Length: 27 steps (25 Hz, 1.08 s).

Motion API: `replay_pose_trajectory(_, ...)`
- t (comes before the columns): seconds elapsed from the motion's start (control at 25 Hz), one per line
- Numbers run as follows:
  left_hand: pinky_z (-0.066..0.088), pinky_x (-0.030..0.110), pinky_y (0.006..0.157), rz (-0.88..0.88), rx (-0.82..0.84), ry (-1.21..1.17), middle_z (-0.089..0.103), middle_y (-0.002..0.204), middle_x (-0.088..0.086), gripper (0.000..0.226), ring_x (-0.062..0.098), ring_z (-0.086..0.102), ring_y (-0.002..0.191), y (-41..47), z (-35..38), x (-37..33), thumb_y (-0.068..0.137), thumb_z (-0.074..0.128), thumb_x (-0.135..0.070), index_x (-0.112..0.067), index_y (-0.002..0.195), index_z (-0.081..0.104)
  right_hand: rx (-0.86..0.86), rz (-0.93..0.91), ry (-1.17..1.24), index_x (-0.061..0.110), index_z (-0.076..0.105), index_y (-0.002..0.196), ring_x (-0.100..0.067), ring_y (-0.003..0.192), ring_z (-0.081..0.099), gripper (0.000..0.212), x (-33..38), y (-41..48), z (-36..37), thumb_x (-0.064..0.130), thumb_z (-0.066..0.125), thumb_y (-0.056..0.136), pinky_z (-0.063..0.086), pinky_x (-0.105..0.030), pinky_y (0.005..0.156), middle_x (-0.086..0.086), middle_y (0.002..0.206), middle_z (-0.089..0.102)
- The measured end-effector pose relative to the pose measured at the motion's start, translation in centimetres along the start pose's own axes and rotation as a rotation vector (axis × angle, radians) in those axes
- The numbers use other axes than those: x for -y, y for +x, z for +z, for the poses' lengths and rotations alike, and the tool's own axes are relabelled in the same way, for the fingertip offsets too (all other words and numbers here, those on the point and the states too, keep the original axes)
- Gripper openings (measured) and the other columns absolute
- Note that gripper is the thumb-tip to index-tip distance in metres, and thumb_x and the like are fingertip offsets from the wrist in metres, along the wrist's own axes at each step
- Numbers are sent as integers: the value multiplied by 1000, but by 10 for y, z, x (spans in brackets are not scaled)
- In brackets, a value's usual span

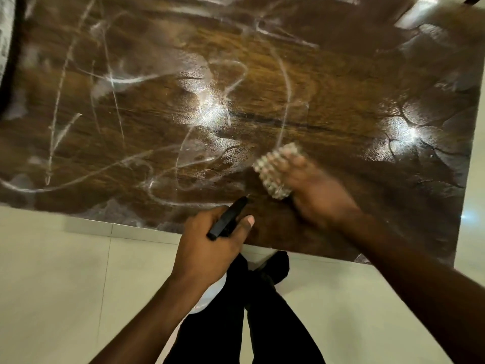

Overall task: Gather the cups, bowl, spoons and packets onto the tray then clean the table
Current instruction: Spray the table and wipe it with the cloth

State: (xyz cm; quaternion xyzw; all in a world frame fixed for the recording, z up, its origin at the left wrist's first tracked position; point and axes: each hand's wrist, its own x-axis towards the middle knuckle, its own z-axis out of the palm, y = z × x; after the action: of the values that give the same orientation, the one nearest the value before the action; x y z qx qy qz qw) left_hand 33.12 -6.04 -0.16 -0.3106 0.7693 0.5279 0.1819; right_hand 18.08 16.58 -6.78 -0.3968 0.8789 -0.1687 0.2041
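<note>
The dark brown wooden table (236,74) fills the upper view, its top marked with pale wet streaks and glare spots. My right hand (315,195) presses a small checked grey-white cloth (275,172) flat on the table near the front edge; hand and cloth are motion-blurred. My left hand (210,245) hovers over the front edge, gripping the black trigger head of a spray bottle (228,219), nozzle pointing at the table. Part of the bottle's white body shows under my wrist. No cups, bowl, spoons, packets or tray are in view.
Pale floor tiles (65,285) lie in front of the table and along its right side. My dark-trousered legs (262,311) stand close to the front edge. A blurred pale object (4,35) sits at the far left edge.
</note>
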Motion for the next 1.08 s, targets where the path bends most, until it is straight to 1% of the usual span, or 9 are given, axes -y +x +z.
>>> replay_pose_trajectory(0.12, 37, 21, 52, 4, -20, -14, 48, 53, -9, 40, 8, 45, 48, 12, -8, -2, 89, 77, -59, -29, 68, 60, -356, 596, 154, 24, 42, 164, -28, 167, 12, 72, -18, 31, -21, 5, 45, 95, 19, -47, 134, -1, 177, 27)
replay_pose_trajectory(0.2, 38, 21, 52, 9, -31, -30, 53, 56, -10, 40, 7, 49, 49, 19, -14, -9, 84, 74, -67, -30, 74, 63, -411, 692, 187, 25, 42, 165, -27, 167, 11, 73, 19, 44, -3, 2, 48, 95, 17, -41, 135, 1, 177, 27)
replay_pose_trajectory(0.36, 36, 15, 47, 57, -38, -18, 58, 55, -10, 36, 6, 50, 47, 36, -25, -27, 80, 71, -69, -33, 76, 66, -1, -5, 93, 25, 49, 158, -28, 164, 24, 65, 100, 13, 53, 16, 58, 95, 34, -54, 128, -2, 169, 44)
replay_pose_trajectory(0.48, 33, 15, 45, 73, -30, 32, 48, 48, -10, 38, 8, 43, 43, 50, -28, -37, 87, 77, -58, -36, 62, 57, 145, -474, -139, 27, 47, 159, -30, 163, 27, 66, 54, 11, 33, 28, 64, 95, 33, -55, 128, -2, 168, 46)
replay_pose_trajectory(0.56, 33, 17, 46, 44, -33, 30, 43, 47, -8, 46, 9, 39, 42, 58, -28, -42, 87, 80, -57, -34, 57, 53, 43, -272, -163, 28, 44, 163, -29, 164, 24, 72, 2, 26, 4, 19, 61, 93, 31, -53, 129, -3, 172, 39)
replay_pose_trajectory(0.72, 43, 26, 57, 4, -30, -18, 56, 61, 6, 41, 15, 57, 53, 80, -20, -59, 84, 79, -62, -24, 73, 67, -302, 502, 37, 25, 39, 166, -29, 166, 15, 75, -62, 70, -52, 2, 51, 96, 24, -51, 133, -1, 177, 28)
replay_pose_trajectory(0.84, 44, 28, 59, 25, -56, -18, 62, 70, 9, 41, 20, 61, 59, 99, -10, -83, 85, 78, -62, -23, 78, 69, -360, 700, 86, 19, 36, 167, -32, 166, 13, 71, -24, 96, -34, 5, 48, 98, 6, -40, 135, -7, 177, 26)
replay_pose_trajectory(0.96, 37, 18, 48, 80, -107, 38, 58, 60, 4, 45, 14, 51, 45, 119, -4, -105, 83, 76, -63, -22, 70, 62, -39, 157, 97, 10, 58, 151, -38, 155, 41, 53, 30, 90, -7, 13, 58, 98, 25, -50, 132, -15, 161, 53)
replay_pose_trajectory(1.08, 37, 14, 44, 103, -137, 35, 59, 59, 0, 36, 7, 49, 44, 134, -4, -121, 84, 78, -58, -25, 76, 65, -3, -365, -113, 9, 70, 136, -41, 142, 57, 49, -10, 92, -18, 24, 59, 91, 44, -59, 120, -17, 145, 67)
